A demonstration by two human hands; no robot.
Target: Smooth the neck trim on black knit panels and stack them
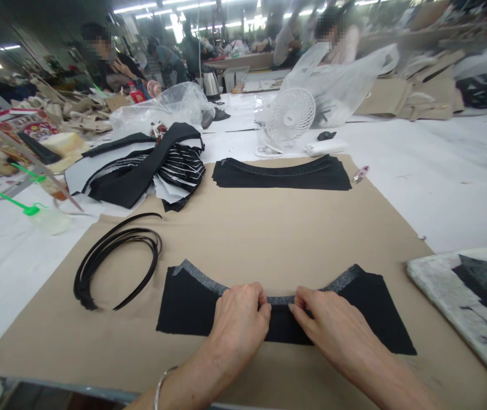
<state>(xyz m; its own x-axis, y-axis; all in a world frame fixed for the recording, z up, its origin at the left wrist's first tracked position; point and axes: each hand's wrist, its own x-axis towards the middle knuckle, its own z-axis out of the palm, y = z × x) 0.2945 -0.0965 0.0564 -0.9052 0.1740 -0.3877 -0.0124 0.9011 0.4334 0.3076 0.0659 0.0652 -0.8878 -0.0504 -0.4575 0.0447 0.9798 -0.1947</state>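
Observation:
A black fabric piece [188,307] with a curved, grey-edged top lies flat on brown paper [243,239] before me. Both hands pinch its folded grey edge near the middle of the curve, a short gap apart. My left hand [241,316] has thumb and fingers closed on the edge from the left. From the right, my right hand [333,319] grips the same edge between thumb and fingertips. Left of the fabric lies a loose coil of thin black strips [94,256]. Beyond it, a stack of similar curved black pieces [281,176] rests on the paper.
A pile of black and white cut pieces [141,165] lies at the back left, near bottles with green spouts [51,219]. A small white fan [290,117] stands behind the stack. On the right is a white board [440,273] with dark fabric. Several people are in the background.

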